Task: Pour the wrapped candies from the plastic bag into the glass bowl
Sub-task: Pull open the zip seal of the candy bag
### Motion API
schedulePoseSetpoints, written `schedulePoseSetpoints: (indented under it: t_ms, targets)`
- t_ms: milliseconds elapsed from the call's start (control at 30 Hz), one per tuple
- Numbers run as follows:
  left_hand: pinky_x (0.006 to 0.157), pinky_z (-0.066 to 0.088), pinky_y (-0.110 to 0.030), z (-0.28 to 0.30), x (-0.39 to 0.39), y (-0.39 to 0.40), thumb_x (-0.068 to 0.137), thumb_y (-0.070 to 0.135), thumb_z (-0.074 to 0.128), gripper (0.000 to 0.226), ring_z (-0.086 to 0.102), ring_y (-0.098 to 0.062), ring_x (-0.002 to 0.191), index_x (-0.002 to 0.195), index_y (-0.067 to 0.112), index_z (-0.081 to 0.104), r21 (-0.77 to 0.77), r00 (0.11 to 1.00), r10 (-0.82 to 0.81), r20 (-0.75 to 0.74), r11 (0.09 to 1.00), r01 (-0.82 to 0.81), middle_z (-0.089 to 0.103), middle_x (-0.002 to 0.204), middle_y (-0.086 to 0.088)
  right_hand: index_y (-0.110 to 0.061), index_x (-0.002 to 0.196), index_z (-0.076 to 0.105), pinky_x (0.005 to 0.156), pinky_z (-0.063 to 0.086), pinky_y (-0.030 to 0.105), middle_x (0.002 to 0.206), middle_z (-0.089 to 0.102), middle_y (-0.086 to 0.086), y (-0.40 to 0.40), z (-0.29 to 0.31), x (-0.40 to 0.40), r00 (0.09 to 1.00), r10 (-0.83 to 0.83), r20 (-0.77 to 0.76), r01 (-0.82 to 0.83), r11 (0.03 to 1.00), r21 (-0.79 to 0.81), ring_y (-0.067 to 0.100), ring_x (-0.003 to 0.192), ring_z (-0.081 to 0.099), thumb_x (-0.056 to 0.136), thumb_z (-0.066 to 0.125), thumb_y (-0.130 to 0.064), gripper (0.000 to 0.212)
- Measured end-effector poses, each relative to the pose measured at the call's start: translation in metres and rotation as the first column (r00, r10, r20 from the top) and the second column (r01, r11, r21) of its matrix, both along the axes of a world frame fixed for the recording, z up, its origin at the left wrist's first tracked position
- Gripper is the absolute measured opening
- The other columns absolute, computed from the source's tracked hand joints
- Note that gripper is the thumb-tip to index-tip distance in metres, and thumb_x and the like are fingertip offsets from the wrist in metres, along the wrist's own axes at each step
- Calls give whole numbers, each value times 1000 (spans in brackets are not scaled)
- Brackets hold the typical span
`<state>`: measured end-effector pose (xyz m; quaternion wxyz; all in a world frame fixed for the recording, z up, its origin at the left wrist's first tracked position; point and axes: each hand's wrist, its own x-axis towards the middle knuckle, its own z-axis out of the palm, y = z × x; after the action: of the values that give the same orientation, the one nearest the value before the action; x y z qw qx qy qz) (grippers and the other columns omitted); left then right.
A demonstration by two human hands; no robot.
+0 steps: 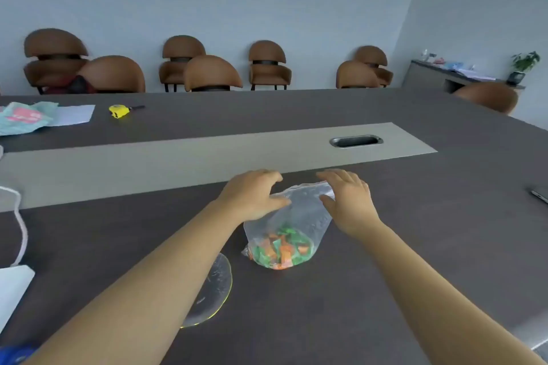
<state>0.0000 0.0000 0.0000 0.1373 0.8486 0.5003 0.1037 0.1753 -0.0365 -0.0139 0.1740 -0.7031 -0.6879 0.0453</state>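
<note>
A clear plastic bag (299, 216) lies on the dark table (415, 231) in front of me, its mouth pointing away. Green and orange wrapped candies (281, 249) are bunched at its near end. My left hand (252, 194) is at the left corner of the bag's mouth, thumb against the plastic, fingers apart. My right hand (348, 200) is at the right corner, fingers spread, thumb resting on the bag. Neither hand has closed on it. The glass bowl (218, 284) stands to the near left of the bag, mostly hidden under my left forearm.
A grey strip with a cable slot (355, 141) runs across the table beyond the bag. At the far left lie a yellow tape measure (119, 111) and papers (44, 117). A white cord (20, 225) and a white device (12, 290) sit at the left edge. Brown chairs line the far side.
</note>
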Motion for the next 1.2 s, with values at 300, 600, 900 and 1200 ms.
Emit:
schedulePoseSetpoints:
  t_ms: [300, 600, 900, 1200]
  targets:
    - [70, 41, -26, -10, 28, 20, 86, 15, 53, 21, 54, -15, 81, 95, 6, 69, -110, 981, 84, 174, 992, -65, 71, 98, -4, -7, 102, 65, 91, 31, 32, 113, 62, 10, 28, -17, 13, 1000, -19, -25, 23, 983, 181, 31, 111, 49, 87, 50, -16, 23]
    - [56, 53, -23, -15, 31, 16, 82, 1, 60, 19, 61, -11, 52, 65, 9, 57, -670, 787, 413, 459, 743, 1, 62, 66, -6, -10, 65, 52, 60, 43, 29, 61, 52, -1, 25, -12, 4, 753, -141, -643, 101, 990, -98, 16, 60, 49, 84, 55, -31, 29]
    - [56, 40, -22, -20, 34, 12, 79, 11, 66, 24, 48, -14, 60, 60, 13, 51, -650, 800, 378, 466, 759, 20, 51, 64, -3, -7, 63, 58, 45, 52, 15, 58, 58, 4, 18, -6, -9, 425, -224, -877, -76, 957, -281, 10, 49, 58, 84, 56, -9, 22]
    - [53, 53, -18, -5, 23, 12, 83, 7, 59, 20, 60, -2, 45, 64, 12, 56, -635, 682, 368, 632, 751, 183, 59, 61, -1, -5, 62, 61, 47, 53, 16, 43, 62, -3, 31, 17, -10, 385, -105, -917, -156, 972, -177, 4, 40, 61, 83, 56, -4, 21]
